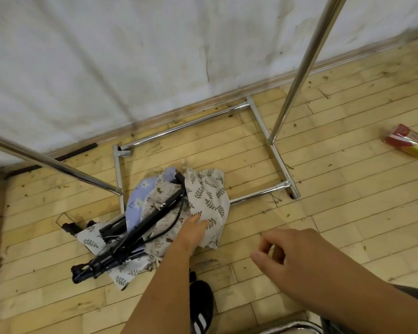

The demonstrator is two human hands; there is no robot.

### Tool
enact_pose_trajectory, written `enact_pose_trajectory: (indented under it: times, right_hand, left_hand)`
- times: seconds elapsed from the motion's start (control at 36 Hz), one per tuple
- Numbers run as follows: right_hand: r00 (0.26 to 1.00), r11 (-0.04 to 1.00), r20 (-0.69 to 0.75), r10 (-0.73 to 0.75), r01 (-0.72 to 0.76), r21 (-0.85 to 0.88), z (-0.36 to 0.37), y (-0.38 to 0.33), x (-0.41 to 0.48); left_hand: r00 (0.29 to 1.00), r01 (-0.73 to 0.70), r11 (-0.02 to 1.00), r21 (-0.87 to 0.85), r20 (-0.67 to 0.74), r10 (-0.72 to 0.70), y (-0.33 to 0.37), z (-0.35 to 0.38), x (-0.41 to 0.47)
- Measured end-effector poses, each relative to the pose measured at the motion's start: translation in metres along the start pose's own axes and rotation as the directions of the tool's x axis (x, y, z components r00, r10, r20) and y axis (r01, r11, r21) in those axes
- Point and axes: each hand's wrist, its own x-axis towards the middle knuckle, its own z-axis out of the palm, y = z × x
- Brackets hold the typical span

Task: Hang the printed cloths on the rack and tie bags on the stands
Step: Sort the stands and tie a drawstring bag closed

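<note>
The left hand [193, 229], grip spread flat on the leaf-print cloth [208, 194], may snag the black stand [159, 213] just left of it when lifting.

Printed cloths [204, 198] heaped on floor

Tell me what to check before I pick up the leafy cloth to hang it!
1. Left hand on the leaf-print cloth: ok, its fingers touch it.
2. Right hand free to help: ok, it holds nothing.
3. Cloth pile untangled: not ok, the black stands lie across it.
4. Rack pole standing upright close by: ok.
5. Rack's top bar free for hanging: cannot tell, it is out of view.
</note>
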Motion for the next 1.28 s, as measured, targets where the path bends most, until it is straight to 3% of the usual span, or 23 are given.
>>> enact_pose_trajectory:
  times: [0.25, 0.42, 0.53, 0.61, 0.75, 0.83, 0.92, 1.03, 1.17, 1.28]
  right_hand:
    - [1.000, 1.000, 0.009, 0.012, -0.012, -0.016, -0.002, 0.008, -0.002]
    - [1.000, 0.999, 0.001, -0.018, 0.018, -0.028, -0.004, 0.008, -0.002]
    - [0.999, 0.999, -0.015, -0.032, 0.031, -0.025, -0.006, 0.007, -0.001]
    - [0.999, 1.000, -0.036, -0.030, 0.030, 0.002, -0.008, 0.004, -0.002]
    - [0.998, 0.964, -0.036, 0.051, -0.040, 0.264, -0.016, -0.005, -0.001]
    - [0.992, 0.847, 0.046, 0.116, -0.123, 0.518, -0.026, -0.015, -0.001]
    - [0.995, 0.768, 0.059, 0.082, -0.101, 0.633, -0.032, -0.018, -0.001]
    - [0.999, 0.758, 0.001, 0.044, -0.034, 0.651, -0.030, -0.014, 0.003]
    - [0.995, 0.769, -0.093, 0.033, 0.034, 0.639, -0.028, -0.012, 0.004]
    - [0.991, 0.800, -0.122, -0.058, 0.120, 0.587, -0.029, -0.009, 0.005]
  left_hand:
    - [0.975, -0.117, 0.989, -0.093, -0.199, 0.097, 0.023, 0.006, -0.029]
    - [0.956, -0.120, 0.974, -0.193, -0.289, 0.061, 0.065, -0.008, -0.069]
    - [0.983, -0.065, 0.953, -0.298, -0.186, 0.009, 0.089, -0.016, -0.113]
    - [0.993, -0.102, 0.964, -0.244, -0.078, 0.085, 0.100, -0.018, -0.155]
    - [0.976, -0.191, 0.928, -0.319, 0.042, 0.215, 0.110, -0.029, -0.216]
    - [0.967, -0.244, 0.956, -0.161, 0.039, 0.254, 0.109, -0.026, -0.232]
    - [0.936, -0.333, 0.938, 0.096, 0.153, 0.317, 0.113, -0.016, -0.239]
    - [0.899, -0.406, 0.864, 0.299, 0.303, 0.317, 0.116, 0.002, -0.245]
    - [0.851, -0.489, 0.796, 0.358, 0.395, 0.345, 0.115, 0.016, -0.244]
    - [0.823, -0.532, 0.761, 0.370, 0.437, 0.363, 0.114, 0.022, -0.244]
